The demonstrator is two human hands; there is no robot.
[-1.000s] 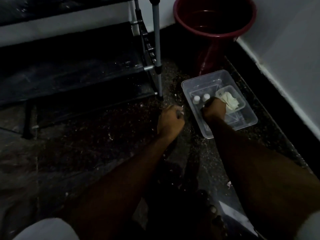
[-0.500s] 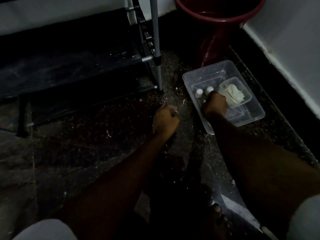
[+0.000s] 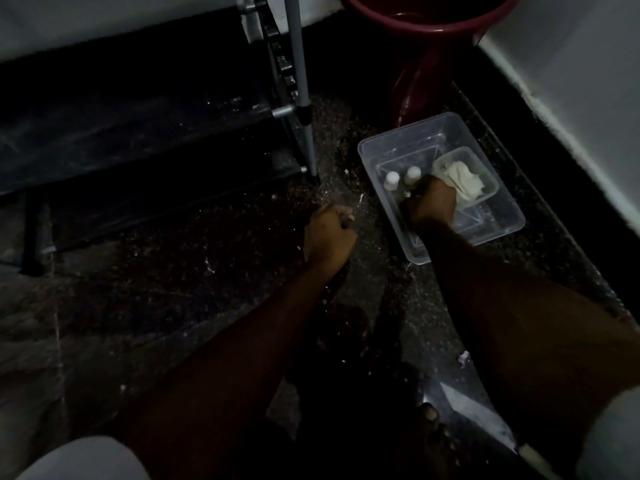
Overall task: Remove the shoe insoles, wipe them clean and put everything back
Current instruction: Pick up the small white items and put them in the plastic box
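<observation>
The scene is very dim. My left hand [image 3: 329, 233] is curled into a fist low over the speckled floor. A dark flat thing, apparently an insole [image 3: 337, 289], hangs from it toward me, and its outline is hard to make out. My right hand [image 3: 433, 202] reaches down into a clear plastic bin [image 3: 498, 233]. Its knuckles are beside a white cloth [image 3: 464, 180] that lies in a smaller clear tub, and next to two white-capped bottles [image 3: 403, 178]. The right fingers are hidden under the hand, so what they touch is not visible.
A dark shoe rack [image 3: 138, 140] with a metal post [image 3: 301, 98] stands at the left and back. A maroon bucket [image 3: 426, 32] stands behind the bin. A white wall [image 3: 588, 81] runs along the right. My knees fill the lower corners, and a foot [image 3: 429, 415] shows at the bottom.
The view has tilted down and shifted a little. My right hand has stayed in the bin by the cloth, and my left fist has barely moved.
</observation>
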